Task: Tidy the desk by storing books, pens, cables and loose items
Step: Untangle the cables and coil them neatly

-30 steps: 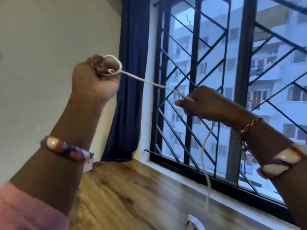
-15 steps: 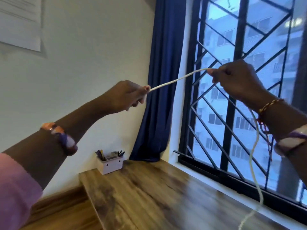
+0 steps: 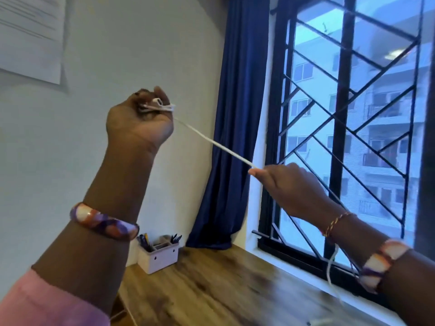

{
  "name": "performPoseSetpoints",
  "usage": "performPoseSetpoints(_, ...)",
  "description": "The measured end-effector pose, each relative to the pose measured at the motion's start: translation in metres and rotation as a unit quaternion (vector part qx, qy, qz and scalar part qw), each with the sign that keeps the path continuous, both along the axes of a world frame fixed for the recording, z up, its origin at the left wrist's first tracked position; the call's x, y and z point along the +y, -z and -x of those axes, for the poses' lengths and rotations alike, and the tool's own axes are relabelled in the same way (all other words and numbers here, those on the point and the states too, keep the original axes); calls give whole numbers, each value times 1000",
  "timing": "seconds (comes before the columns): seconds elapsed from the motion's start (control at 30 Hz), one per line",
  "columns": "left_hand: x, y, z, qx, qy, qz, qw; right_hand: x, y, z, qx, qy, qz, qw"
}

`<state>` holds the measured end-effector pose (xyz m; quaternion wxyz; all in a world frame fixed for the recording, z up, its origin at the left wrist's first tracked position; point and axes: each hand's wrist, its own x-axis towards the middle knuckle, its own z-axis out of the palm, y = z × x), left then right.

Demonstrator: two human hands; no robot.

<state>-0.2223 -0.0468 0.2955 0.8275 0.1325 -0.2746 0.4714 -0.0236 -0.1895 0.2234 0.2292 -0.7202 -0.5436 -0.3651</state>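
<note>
Both hands grip the white cable point(image 3: 219, 145): my left hand point(image 3: 141, 118) fists its coiled loops up high, my right hand point(image 3: 286, 184) pinches the taut run, slack trailing to the table point(image 3: 211, 290). Light, limp, probably slippery; I'd hold near the coil.

Blue curtain point(image 3: 237, 128) beside barred window point(image 3: 348, 128)

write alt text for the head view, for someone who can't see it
A person's raised left hand grips loops of a white cable, while the right hand pinches it taut lower down. Below, a wooden desk holds a white pen holder.
</note>
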Motion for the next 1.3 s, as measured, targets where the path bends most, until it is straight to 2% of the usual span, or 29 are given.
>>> performPoseSetpoints(0.07,24,0,-3,-8,-58,35,998,6,7,9,-24,-4,3,1000)
performPoseSetpoints(0.13,47,4,-16,12,-157,71,985,10,15,16,-46,-5,7,999)
performPoseSetpoints(0.17,55,7,-25,46,-232,69,969,10,17,21,-63,-6,3,998)
performPoseSetpoints(0.2,64,15,-35,102,-339,52,934,9,19,25,-80,-4,-2,997)
performPoseSetpoints(0.23,69,24,-44,160,-472,5,867,6,18,30,-95,5,-7,995)
performPoseSetpoints(0.27,72,35,-51,216,-614,-78,755,3,14,34,-104,19,-15,994)
performPoseSetpoints(0.3,71,49,-55,271,-731,-198,594,-1,8,37,-104,35,-28,994)
performPoseSetpoints(0.33,66,61,-53,319,-794,-310,414,-7,1,38,-98,48,-46,993)
performPoseSetpoints(0.37,58,71,-48,353,-803,-393,277,-14,-7,37,-94,59,-67,992)
performPoseSetpoints(0.4,43,77,-39,388,-757,-467,241,-22,-14,34,-93,73,-87,989)
performPoseSetpoints(0.43,26,81,-29,427,-665,-534,302,-31,-21,30,-95,91,-102,986)
performPoseSetpoints(0.5,-11,83,-1,473,-344,-598,548,-50,-25,26,-100,129,-103,981)
performPoseSetpoints(0.57,-46,87,23,406,-98,-599,683,-66,-17,28,-94,144,-77,982)
performPoseSetpoints(0.63,-76,87,43,285,60,-533,794,-73,-2,37,-71,132,-55,987)
performPoseSetpoints(0.7,-98,77,60,145,163,-394,893,-76,18,55,-20,84,-29,996)
performPoseSetpoints(0.73,-103,70,68,89,185,-303,931,-79,27,67,13,54,-24,998)
performPoseSetpoints(0.8,-106,55,82,18,186,-146,971,-91,42,91,55,26,-20,998)
performPoseSetpoints(0.87,-109,46,89,22,126,-34,991,-110,55,118,86,14,-19,996)
performPoseSetpoints(0.93,-112,51,81,63,3,25,998,-130,63,145,93,7,-16,996)
performPoseSetpoints(0.97,-114,59,76,100,-89,26,991,-142,67,162,84,14,-6,996)
performPoseSetpoints(1.0,-115,70,72,144,-213,-3,966,-152,71,176,69,24,7,997)
performPoseSetpoints(1.03,-115,81,71,185,-350,-63,916,-165,75,188,52,36,14,998)
performPoseSetpoints(1.07,-114,91,72,226,-485,-155,830,-179,80,197,40,50,12,998)
performPoseSetpoints(1.1,-114,101,75,270,-588,-277,710,-193,81,204,29,71,5,997)
performPoseSetpoints(1.13,-118,111,79,309,-640,-405,576,-209,80,208,19,94,-14,995)
performPoseSetpoints(1.17,-125,119,83,343,-639,-508,464,-222,78,209,18,113,-37,993)
performPoseSetpoints(1.2,-140,126,90,379,-570,-596,420,-237,74,209,21,129,-63,989)
performPoseSetpoints(1.23,-159,131,101,417,-437,-667,435,-251,69,210,23,142,-84,986)
performPoseSetpoints(1.3,-196,135,122,453,-94,-754,467,-273,61,210,19,176,-91,980)
